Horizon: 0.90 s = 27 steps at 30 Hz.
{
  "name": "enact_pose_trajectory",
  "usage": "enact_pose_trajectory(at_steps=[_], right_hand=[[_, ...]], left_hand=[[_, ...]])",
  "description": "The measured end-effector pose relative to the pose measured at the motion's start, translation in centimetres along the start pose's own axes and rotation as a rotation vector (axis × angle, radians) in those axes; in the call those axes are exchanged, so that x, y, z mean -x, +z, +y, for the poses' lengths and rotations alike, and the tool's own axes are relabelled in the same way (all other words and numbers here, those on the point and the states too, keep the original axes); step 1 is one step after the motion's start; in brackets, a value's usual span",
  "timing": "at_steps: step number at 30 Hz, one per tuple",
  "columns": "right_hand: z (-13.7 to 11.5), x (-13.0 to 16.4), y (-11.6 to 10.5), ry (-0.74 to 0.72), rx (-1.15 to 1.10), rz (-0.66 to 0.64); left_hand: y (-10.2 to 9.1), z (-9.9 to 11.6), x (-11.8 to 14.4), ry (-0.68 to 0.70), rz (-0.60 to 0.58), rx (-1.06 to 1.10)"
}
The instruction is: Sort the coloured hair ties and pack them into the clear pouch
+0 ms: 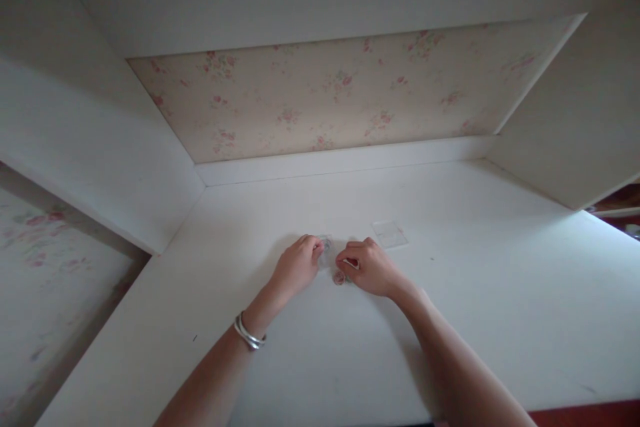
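Note:
My left hand (297,263), with a silver bangle (249,332) on its wrist, is closed in a pinch at the edge of a small clear plastic bag (325,255). Something greyish shows inside the bag near the fingertips. Just to the right, my right hand (367,268) has thumb and forefinger pressed together; what lies between them is too small to tell. Below those fingertips a small round pinkish-brown item (339,277) rests on the white tabletop (320,360). Part of it may be hidden by the right hand.
A flat clear plastic packet (390,234) lies beyond my right hand. White side panels (100,120) flank the desk, and a low ledge (350,156) runs along the back below floral wallpaper (320,93). An overhead panel (310,7) hangs across the top.

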State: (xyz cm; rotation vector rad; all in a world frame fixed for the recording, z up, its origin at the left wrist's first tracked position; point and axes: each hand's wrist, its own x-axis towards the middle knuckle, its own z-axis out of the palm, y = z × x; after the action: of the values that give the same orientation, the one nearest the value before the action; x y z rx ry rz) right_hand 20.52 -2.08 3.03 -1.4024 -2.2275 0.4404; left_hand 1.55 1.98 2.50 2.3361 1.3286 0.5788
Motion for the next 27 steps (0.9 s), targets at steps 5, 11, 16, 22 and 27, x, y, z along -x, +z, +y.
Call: enact_pose_trajectory(at_steps=[5, 11, 16, 22, 27], right_hand=[[0.5, 0.0, 0.5, 0.033, 0.094, 0.083], [0.4, 0.1, 0.3, 0.064, 0.095, 0.205], [0.5, 0.0, 0.4, 0.101, 0.075, 0.289], [0.7, -0.2, 1.3, 0.121, 0.068, 0.300], [0.4, -0.3, 1.8, 0.120, 0.076, 0.274]], left_hand=[[0.7, 0.2, -2.0, -0.012, -0.012, -0.071], [0.1, 0.3, -2.0, -0.008, 0.039, -0.043], [-0.3, 0.7, 1.0, 0.069, 0.056, 0.045], [1.0, 1.8, 4.2, 0.084, -0.036, 0.127], [1.5, 1.9, 4.3, 0.103, -0.058, 0.051]])
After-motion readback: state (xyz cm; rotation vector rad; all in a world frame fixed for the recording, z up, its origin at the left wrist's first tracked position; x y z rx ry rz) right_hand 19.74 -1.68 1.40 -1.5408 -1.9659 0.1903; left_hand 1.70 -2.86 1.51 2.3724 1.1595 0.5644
